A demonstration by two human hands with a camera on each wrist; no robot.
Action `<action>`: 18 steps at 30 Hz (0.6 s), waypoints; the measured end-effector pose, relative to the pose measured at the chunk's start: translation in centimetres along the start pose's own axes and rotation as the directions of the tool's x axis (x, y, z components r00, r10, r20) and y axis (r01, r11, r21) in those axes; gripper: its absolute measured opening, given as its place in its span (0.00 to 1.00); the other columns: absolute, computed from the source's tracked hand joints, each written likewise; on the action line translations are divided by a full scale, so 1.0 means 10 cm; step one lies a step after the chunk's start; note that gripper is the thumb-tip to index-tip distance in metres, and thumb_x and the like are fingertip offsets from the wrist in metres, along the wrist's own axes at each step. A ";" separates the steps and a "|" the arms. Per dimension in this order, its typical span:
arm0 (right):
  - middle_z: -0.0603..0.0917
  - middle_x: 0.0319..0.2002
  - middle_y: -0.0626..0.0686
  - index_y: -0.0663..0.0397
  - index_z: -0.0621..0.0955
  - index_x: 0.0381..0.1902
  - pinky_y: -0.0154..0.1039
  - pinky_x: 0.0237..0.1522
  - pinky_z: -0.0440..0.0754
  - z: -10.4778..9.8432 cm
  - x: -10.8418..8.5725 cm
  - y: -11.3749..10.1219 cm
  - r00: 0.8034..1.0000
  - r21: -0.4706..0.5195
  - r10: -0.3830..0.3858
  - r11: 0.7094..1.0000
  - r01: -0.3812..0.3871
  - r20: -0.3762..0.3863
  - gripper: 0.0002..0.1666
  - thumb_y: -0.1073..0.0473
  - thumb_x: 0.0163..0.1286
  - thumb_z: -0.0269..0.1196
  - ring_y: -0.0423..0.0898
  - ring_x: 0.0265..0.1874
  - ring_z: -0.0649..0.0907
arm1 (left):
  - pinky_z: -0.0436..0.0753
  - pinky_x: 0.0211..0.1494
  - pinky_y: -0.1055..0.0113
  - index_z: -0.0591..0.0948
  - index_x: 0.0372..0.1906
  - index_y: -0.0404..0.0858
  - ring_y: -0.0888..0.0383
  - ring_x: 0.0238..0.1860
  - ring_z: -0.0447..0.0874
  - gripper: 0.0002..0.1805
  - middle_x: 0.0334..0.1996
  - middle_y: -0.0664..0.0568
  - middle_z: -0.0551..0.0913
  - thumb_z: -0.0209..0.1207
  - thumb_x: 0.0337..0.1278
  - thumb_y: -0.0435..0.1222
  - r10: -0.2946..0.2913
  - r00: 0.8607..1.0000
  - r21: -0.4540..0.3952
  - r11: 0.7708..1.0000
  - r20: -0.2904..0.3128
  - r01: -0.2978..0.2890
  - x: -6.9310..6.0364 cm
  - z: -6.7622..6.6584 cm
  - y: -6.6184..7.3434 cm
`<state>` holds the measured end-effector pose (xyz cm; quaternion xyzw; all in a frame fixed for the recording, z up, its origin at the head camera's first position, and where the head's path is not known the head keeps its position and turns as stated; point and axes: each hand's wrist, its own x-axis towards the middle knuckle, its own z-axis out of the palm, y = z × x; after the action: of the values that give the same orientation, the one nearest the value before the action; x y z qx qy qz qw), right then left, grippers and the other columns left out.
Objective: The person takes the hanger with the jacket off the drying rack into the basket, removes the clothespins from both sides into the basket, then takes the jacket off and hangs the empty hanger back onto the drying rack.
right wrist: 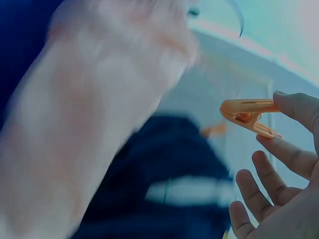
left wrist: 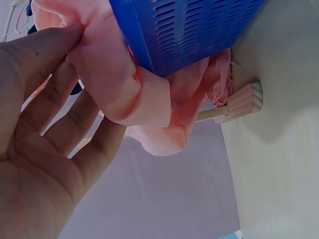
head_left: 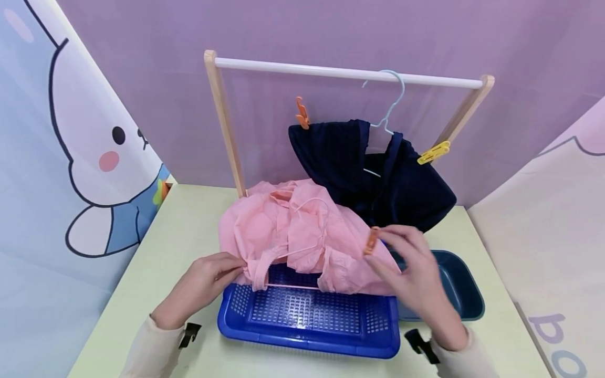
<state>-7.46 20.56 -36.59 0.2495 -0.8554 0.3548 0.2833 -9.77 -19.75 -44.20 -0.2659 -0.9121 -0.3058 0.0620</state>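
Note:
A pink garment (head_left: 302, 226) with a zipper and drawstring lies draped over the back of a blue perforated basket (head_left: 307, 341). My left hand (head_left: 208, 283) pinches its left edge; the left wrist view shows thumb and fingers on the pink cloth (left wrist: 114, 74). Between the thumb and a finger of my right hand (head_left: 416, 273) is an orange clothespin (right wrist: 249, 108), held above the garment's right side. The right wrist view shows that hand's other fingers loosely spread. Behind the garment, a dark navy garment (head_left: 340, 152) hangs on a light blue hanger (head_left: 394, 102).
The hanger hooks over the white bar (head_left: 302, 68) of a wooden-legged rack (head_left: 224, 121). Another orange clothespin (head_left: 302, 114) and a yellow clothespin (head_left: 434, 153) grip the navy garment's shoulders. A dark green tray (head_left: 477, 299) stands right of the basket, partly behind my right hand.

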 end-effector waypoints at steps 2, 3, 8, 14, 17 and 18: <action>0.80 0.50 0.58 0.62 0.85 0.49 0.27 0.56 0.67 -0.14 -0.12 0.16 0.999 -0.073 0.043 0.996 -0.045 -0.024 0.27 0.44 0.65 0.71 0.54 0.50 0.76 | 0.86 0.45 0.64 0.89 0.45 0.44 0.65 0.40 0.83 0.11 0.39 0.62 0.86 0.69 0.58 0.30 0.013 1.000 0.004 1.000 -0.010 -0.013 0.00 0.00 0.00; 0.81 0.50 0.58 0.63 0.85 0.49 0.27 0.55 0.66 -0.19 -0.18 0.25 0.997 -0.111 0.072 0.991 -0.075 -0.035 0.26 0.49 0.62 0.74 0.54 0.50 0.77 | 0.86 0.45 0.64 0.89 0.45 0.44 0.65 0.40 0.83 0.11 0.39 0.62 0.86 0.69 0.58 0.29 0.020 1.000 0.006 1.000 -0.015 -0.019 0.00 0.01 0.00; 0.81 0.46 0.63 0.67 0.84 0.50 0.45 0.47 0.71 -0.37 -0.55 0.64 0.964 -0.248 0.260 0.932 -0.264 -0.048 0.27 0.67 0.50 0.78 0.60 0.47 0.77 | 0.86 0.44 0.63 0.89 0.44 0.44 0.64 0.40 0.83 0.12 0.40 0.61 0.86 0.69 0.57 0.28 0.031 0.999 0.020 0.999 -0.030 -0.030 -0.01 0.01 0.01; 0.80 0.45 0.68 0.67 0.84 0.48 0.70 0.33 0.70 -0.41 -0.85 0.95 0.909 -0.421 0.416 0.830 -0.366 0.031 0.24 0.59 0.55 0.76 0.68 0.44 0.78 | 0.86 0.45 0.63 0.89 0.45 0.44 0.64 0.41 0.84 0.13 0.41 0.61 0.86 0.69 0.57 0.28 0.030 0.999 0.015 0.999 -0.030 -0.030 -0.01 0.01 0.03; 0.80 0.46 0.68 0.67 0.84 0.48 0.72 0.32 0.71 -0.41 -0.92 1.03 0.884 -0.492 0.464 0.784 -0.378 0.061 0.25 0.56 0.56 0.75 0.68 0.44 0.78 | 0.86 0.45 0.63 0.89 0.45 0.44 0.64 0.41 0.84 0.13 0.40 0.61 0.86 0.69 0.57 0.27 0.031 0.999 0.008 1.000 -0.033 -0.031 -0.01 0.01 0.03; 0.80 0.46 0.69 0.67 0.84 0.49 0.73 0.33 0.70 -0.41 -0.94 1.05 0.873 -0.506 0.483 0.771 -0.387 0.069 0.26 0.56 0.57 0.75 0.68 0.45 0.78 | 0.86 0.45 0.63 0.89 0.45 0.44 0.64 0.42 0.84 0.13 0.41 0.62 0.86 0.69 0.57 0.27 0.031 0.999 0.005 1.000 -0.032 -0.031 -0.01 0.01 0.04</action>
<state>-6.07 32.30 -45.36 -0.0004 -0.9735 0.1631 0.1603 -9.48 -19.49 -44.12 -0.2749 -0.9074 -0.3071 0.0821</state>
